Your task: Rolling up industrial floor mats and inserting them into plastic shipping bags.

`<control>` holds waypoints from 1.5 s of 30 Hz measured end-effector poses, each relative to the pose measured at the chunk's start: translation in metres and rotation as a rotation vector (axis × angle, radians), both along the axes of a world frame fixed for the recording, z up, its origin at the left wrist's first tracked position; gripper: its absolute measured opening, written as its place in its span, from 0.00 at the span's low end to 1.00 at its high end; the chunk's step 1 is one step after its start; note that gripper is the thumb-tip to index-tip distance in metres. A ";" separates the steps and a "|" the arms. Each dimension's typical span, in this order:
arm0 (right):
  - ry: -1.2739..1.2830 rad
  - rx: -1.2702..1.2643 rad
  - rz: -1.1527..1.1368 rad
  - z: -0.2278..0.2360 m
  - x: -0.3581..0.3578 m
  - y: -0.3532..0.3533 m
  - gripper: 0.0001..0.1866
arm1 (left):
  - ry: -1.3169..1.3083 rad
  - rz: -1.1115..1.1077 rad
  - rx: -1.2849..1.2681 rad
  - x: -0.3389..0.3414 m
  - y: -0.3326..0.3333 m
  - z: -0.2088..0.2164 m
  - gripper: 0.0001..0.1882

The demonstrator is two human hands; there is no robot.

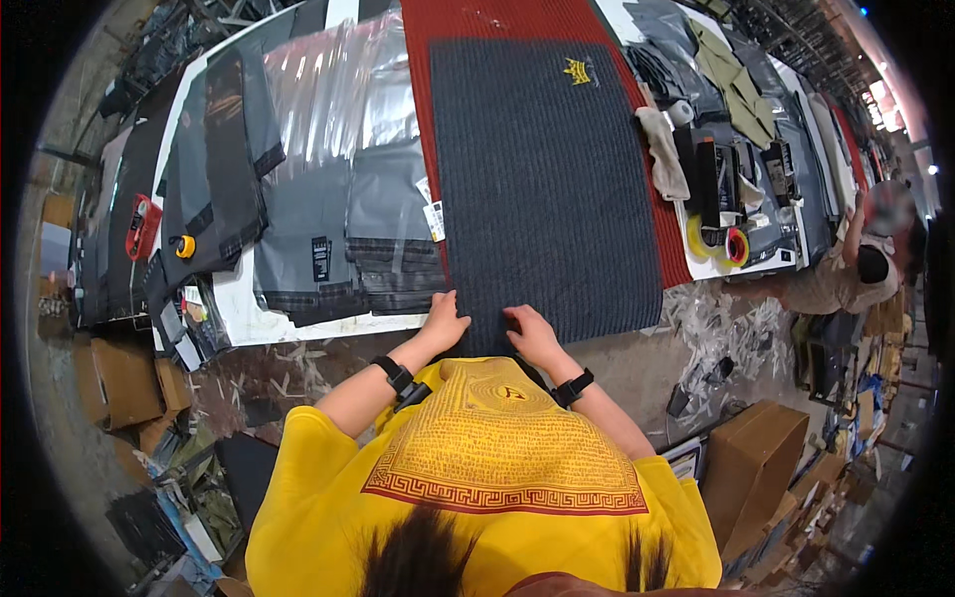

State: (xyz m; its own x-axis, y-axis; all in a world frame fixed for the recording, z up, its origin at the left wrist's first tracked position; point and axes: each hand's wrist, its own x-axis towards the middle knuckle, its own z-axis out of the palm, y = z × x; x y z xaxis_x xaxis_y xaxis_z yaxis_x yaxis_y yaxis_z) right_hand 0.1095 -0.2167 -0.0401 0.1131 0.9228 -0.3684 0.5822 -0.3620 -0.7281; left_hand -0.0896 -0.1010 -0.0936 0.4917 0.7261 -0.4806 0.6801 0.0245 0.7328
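Observation:
A large dark blue-grey ribbed cloth (547, 179) lies spread over the worktable, with a small yellow crown emblem (576, 71) near its far right corner. Its near end comes down over the table's front edge toward my body. My left hand (443, 323) is closed at the near left edge of this cloth, thumb and fingers pinched on it. A short way to the right, my right hand (535, 338) has its fingers curled on the same near end. Beneath the dark cloth shows a red ribbed cloth (487, 20). A white tag (435, 221) sticks out at the left edge.
Grey plastic bags (393, 199) lie in stacks to the left, near a yellow tape roll (184, 247) and a red tape dispenser (143, 227). More tape rolls (736, 247) sit at right. A person (860, 269) works at far right. Cardboard boxes (761, 468) stand on the floor.

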 end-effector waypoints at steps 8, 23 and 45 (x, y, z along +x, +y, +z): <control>-0.222 -0.021 -0.059 0.007 -0.056 0.016 0.36 | -0.139 0.290 -0.747 -0.009 0.023 0.015 0.10; 0.021 0.173 -0.739 0.007 -0.055 0.013 0.14 | 0.156 -0.101 0.721 0.030 0.179 0.032 0.24; -0.617 0.221 0.390 -0.017 -0.102 0.024 0.47 | 0.283 -0.413 0.837 -0.199 0.236 0.039 0.32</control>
State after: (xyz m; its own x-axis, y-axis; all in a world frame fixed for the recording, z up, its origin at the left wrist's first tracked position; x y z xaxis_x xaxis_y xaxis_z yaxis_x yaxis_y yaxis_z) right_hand 0.0075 -0.1931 -0.0575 -0.1108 0.9830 -0.1464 0.9627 0.0696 -0.2613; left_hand -0.2883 0.1351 -0.0541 0.7301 0.6827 -0.0276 0.6716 -0.7097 0.2126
